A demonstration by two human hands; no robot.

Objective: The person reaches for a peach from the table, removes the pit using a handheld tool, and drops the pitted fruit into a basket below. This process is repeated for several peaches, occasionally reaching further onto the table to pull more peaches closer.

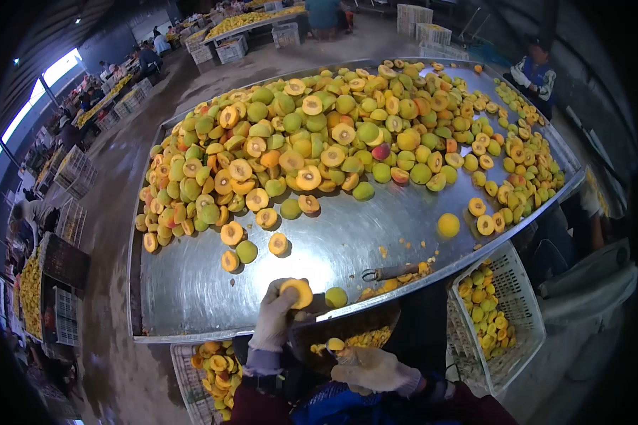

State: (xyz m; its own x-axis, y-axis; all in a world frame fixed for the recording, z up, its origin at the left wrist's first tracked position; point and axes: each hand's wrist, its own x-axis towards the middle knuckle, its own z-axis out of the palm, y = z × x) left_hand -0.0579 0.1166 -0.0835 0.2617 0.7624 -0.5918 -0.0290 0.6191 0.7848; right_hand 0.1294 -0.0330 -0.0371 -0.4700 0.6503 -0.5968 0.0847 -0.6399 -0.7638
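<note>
My left hand [270, 320], in a pale glove, pinches a halved yellow peach [296, 292] above the near edge of the metal table [191, 297]. My right hand [376, 370], also gloved, is closed around what looks like a pitting tool, mostly hidden by the fingers. At its tip is a yellow piece of fruit [335, 344]. Below and between my hands is a container with yellow scraps [368, 338]. A green-yellow peach half [336, 297] lies on the table just right of my left hand. Farther right rests a loop-ended tool [390, 273].
A large heap of peach halves [298, 145] covers the table's far part. Crates of fruit stand below the near edge, one left [184, 382] and one right [528, 340]. A person [535, 74] is at the far right corner. More people and fruit tables are behind.
</note>
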